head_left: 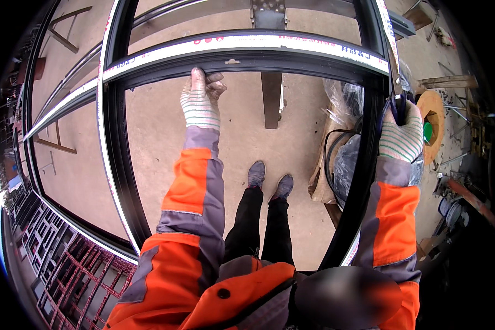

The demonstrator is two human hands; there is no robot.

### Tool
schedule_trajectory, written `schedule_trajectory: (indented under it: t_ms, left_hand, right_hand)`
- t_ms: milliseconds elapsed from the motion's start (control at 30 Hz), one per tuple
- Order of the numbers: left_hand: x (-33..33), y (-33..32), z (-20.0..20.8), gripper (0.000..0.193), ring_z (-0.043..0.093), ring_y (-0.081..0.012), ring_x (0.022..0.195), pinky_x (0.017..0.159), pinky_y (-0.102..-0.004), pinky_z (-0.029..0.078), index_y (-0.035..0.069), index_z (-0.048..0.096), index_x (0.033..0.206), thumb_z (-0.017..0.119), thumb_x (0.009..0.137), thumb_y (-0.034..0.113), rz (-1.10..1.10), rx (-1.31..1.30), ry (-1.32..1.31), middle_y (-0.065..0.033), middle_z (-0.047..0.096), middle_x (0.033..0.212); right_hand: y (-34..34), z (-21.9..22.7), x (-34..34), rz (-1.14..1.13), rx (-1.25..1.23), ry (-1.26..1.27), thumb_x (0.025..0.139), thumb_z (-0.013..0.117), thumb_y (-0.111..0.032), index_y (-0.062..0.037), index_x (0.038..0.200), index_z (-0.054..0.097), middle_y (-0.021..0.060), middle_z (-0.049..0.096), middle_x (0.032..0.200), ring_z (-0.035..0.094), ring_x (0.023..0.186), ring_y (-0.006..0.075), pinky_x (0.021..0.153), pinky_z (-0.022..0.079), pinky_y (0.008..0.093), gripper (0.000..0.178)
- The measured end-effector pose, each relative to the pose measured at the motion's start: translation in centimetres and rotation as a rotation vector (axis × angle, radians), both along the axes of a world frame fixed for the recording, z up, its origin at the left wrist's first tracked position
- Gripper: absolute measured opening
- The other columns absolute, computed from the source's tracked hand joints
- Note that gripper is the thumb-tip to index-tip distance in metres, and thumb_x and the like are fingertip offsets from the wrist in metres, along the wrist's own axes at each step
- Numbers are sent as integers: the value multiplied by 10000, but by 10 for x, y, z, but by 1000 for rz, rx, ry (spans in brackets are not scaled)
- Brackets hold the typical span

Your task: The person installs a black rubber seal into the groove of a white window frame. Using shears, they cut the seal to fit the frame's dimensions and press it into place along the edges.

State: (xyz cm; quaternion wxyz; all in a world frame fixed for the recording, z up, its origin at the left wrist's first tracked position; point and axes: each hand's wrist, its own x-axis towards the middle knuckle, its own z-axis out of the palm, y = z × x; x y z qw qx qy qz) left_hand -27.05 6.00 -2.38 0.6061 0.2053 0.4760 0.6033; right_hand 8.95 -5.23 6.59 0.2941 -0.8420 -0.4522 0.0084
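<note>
A large black metal window frame with white printed protective film lies in front of me at working height. My left hand, in a striped knit glove with bare fingertips, is at the lower edge of the crossbar. Its thumb points up against the black profile and its fingers are curled; whatever they pinch is hidden. At the right-hand corner, my right hand grips dark-handled scissors. Their metal blades point away from me along the frame's right side. A small notched slot shows in the crossbar, just right of my left thumb.
Plastic-wrapped material and cardboard lie below the frame's right side. Beyond it stands a round orange-brown reel. A dark support beam is under the crossbar. Dark red lattice panels are at lower left. My feet stand on the concrete floor.
</note>
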Motion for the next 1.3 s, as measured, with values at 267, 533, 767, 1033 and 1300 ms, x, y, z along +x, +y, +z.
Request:
schedule_trajectory:
  t_ms: [267,533,767,1033,1300]
  left_hand:
    - [-24,9,4,208,614,-142,560,610,-306,559,55,613,1014,645,948,249,54,-12,133,-109,683,770]
    - [-47,13,8,201,606,-145,558,590,-310,563,44,608,1017,600,967,239,163,-66,146,-115,679,774]
    - [-54,15,3,171,593,-126,544,560,-299,530,63,613,985,590,971,232,190,-43,75,-97,675,754]
    - [-69,18,4,176,587,-105,565,581,-288,537,79,626,980,595,974,252,217,-62,124,-53,664,740]
    - [-74,21,1,207,588,-124,552,602,-304,556,73,627,966,612,967,280,227,-45,122,-66,668,748]
  right_hand:
    - [-1,-6,2,11,126,69,823,763,-163,-30,1037,670,78,689,922,658,852,170,816,505,287,268]
    - [-3,0,-3,-21,90,140,839,748,-123,-20,1108,648,76,698,1004,659,919,149,860,501,272,304]
    - [0,11,-11,-28,25,114,842,744,-114,-16,1103,646,67,702,990,658,906,143,872,496,276,296]
    - [-1,1,-5,-36,78,155,843,735,-84,-17,1097,650,62,704,988,658,910,144,872,498,276,276]
    - [-1,-5,-3,-14,103,133,836,740,-76,-7,1089,643,63,698,986,654,907,146,867,499,274,279]
